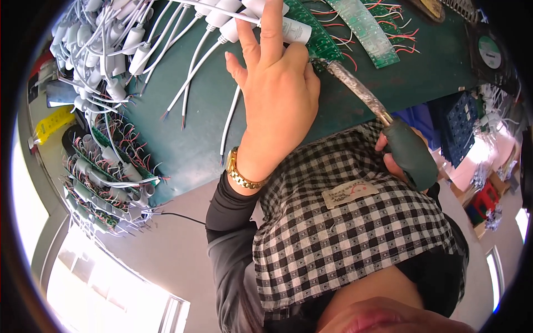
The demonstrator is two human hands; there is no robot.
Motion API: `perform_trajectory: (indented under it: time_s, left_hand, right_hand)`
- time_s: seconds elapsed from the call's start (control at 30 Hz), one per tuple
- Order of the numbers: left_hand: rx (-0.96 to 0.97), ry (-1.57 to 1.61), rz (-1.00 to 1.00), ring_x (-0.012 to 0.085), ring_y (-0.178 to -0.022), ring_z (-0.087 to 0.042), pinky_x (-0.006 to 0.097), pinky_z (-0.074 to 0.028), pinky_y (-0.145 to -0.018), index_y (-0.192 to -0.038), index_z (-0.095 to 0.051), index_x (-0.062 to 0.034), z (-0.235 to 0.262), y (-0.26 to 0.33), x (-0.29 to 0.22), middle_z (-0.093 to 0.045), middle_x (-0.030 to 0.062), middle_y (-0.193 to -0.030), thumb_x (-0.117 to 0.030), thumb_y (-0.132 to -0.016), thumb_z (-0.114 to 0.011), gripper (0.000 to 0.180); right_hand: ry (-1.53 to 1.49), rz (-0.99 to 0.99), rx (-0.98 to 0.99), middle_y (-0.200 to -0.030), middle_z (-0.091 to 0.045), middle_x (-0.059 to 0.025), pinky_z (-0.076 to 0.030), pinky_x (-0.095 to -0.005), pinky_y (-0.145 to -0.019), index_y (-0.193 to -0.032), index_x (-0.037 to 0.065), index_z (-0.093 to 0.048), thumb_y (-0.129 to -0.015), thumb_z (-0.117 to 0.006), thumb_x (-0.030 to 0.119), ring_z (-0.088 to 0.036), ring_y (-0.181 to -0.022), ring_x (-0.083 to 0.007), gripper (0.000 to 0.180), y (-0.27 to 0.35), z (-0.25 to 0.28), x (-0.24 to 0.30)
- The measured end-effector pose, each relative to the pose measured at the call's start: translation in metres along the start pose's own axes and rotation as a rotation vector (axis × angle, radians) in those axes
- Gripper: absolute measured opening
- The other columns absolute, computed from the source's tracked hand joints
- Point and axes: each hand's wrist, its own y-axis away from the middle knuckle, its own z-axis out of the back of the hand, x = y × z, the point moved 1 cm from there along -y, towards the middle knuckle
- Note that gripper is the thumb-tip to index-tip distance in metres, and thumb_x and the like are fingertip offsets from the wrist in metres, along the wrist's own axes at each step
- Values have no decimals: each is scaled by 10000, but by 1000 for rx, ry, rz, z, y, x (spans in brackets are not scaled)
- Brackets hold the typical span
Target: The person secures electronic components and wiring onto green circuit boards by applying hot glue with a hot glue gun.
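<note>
My left hand [277, 100], with a gold watch [239, 173] on its wrist, reaches palm down over the bench. Its outer fingers are stretched over white cylindrical housings [214, 19] with cables. The index finger and thumb are bent together beside a green circuit board [316, 39]; what they pinch is hidden. A white printed cylinder [297, 31] lies just beyond the index finger. In my right hand [391, 161] is a soldering iron [361, 89], closed round its dark handle. Its tip is at the board's near edge, close to my left fingertips.
Cabled white housings [100, 50] are heaped at the far left. Wired circuit boards [105, 177] are stacked at the bench's left edge. More green boards [369, 39] with red and white wires lie at the back right, near a solder-type spool [491, 53].
</note>
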Motion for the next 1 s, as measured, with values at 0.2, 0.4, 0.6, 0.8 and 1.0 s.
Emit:
perform_trajectory:
  time_s: [0.2,0.4,0.6,0.8,1.0]
  left_hand:
    - [-31,-13,-44,533,-1233,-331,589,-290,-936,-789,-568,36,-3,2,3,-246,233,-1477,-6,-740,-565,65]
    - [-53,15,-75,520,-1227,-349,544,-304,-971,-787,-565,42,-2,2,3,-253,242,-1471,2,-743,-559,60]
    - [-65,51,-95,497,-1231,-361,523,-317,-972,-780,-562,48,-2,0,2,-254,248,-1468,10,-738,-558,56]
    - [-66,27,-108,495,-1233,-363,542,-322,-938,-759,-557,49,-2,1,5,-241,253,-1473,14,-727,-571,49]
    - [-52,-19,-105,515,-1230,-357,596,-310,-905,-752,-551,49,-4,2,6,-222,247,-1484,3,-735,-578,56]
  right_hand:
    - [-597,-138,-22,-928,-552,-130,-436,-304,-783,-1214,-78,-420,-882,-508,178,-536,-830,-181,428,-20,20,45]
    - [-562,-137,38,-941,-545,-144,-451,-309,-761,-1262,-70,-405,-890,-512,161,-533,-830,-181,450,-15,17,35]
    - [-911,12,-227,-945,-524,-125,-445,-298,-739,-1185,-45,-455,-869,-549,198,-519,-807,-171,409,5,-28,2]
    - [-966,-201,-215,-919,-500,-92,-423,-285,-731,-1035,-11,-491,-858,-529,190,-503,-796,-152,271,0,-23,15]
    - [-942,-246,-182,-915,-498,-73,-404,-269,-711,-1046,-13,-495,-841,-547,221,-502,-797,-133,316,-1,-18,19]
